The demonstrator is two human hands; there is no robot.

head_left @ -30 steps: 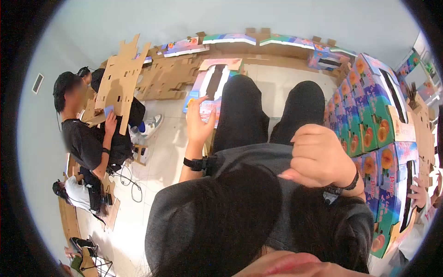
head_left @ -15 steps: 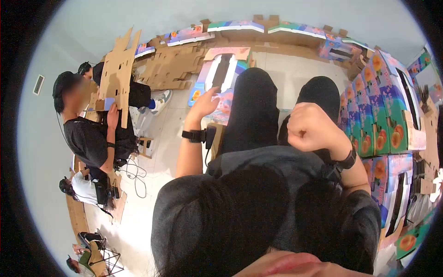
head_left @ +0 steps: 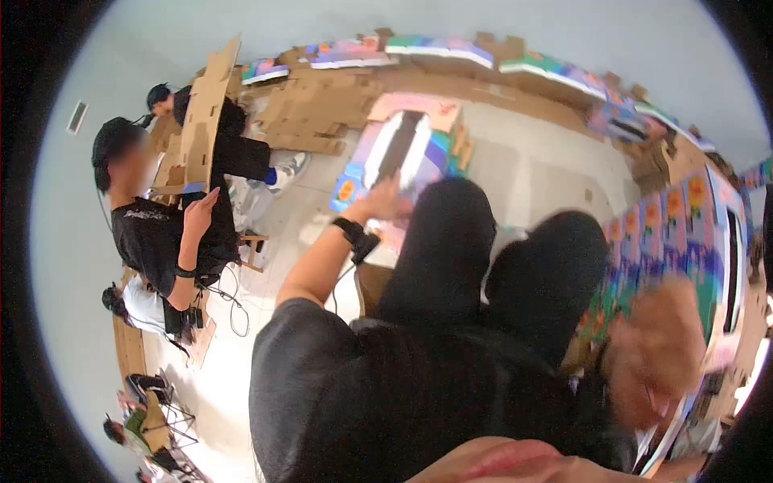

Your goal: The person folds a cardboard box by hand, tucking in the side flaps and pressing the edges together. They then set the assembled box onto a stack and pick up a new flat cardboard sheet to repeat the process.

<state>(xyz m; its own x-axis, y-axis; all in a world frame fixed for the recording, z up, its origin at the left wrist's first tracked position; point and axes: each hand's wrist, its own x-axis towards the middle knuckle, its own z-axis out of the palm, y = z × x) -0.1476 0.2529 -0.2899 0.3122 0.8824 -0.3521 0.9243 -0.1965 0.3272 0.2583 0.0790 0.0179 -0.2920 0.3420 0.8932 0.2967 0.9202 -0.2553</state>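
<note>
My left hand (head_left: 388, 201) reaches over the near end of a printed fruit carton (head_left: 439, 161), its thumb and fingers apart and slightly blurred. The carton lies on the floor beyond my knees; its top has a dark slot between white strips and a pink end flap. My right hand (head_left: 656, 346) is out to my right, smeared by motion, in front of a stack of similar cartons (head_left: 656, 229). Its fingers do not show clearly.
At left a seated person (head_left: 153, 241) holds a large flat cardboard sheet (head_left: 205, 129). Other people sit behind and below. Flat cardboard (head_left: 310, 113) and more printed cartons (head_left: 439, 50) line the far wall. A cable (head_left: 233, 310) lies on the floor at left.
My right hand has swung from above my lap out to the right, beside the carton stack. My left hand has shifted slightly right and down on the carton. My view has turned and tilted.
</note>
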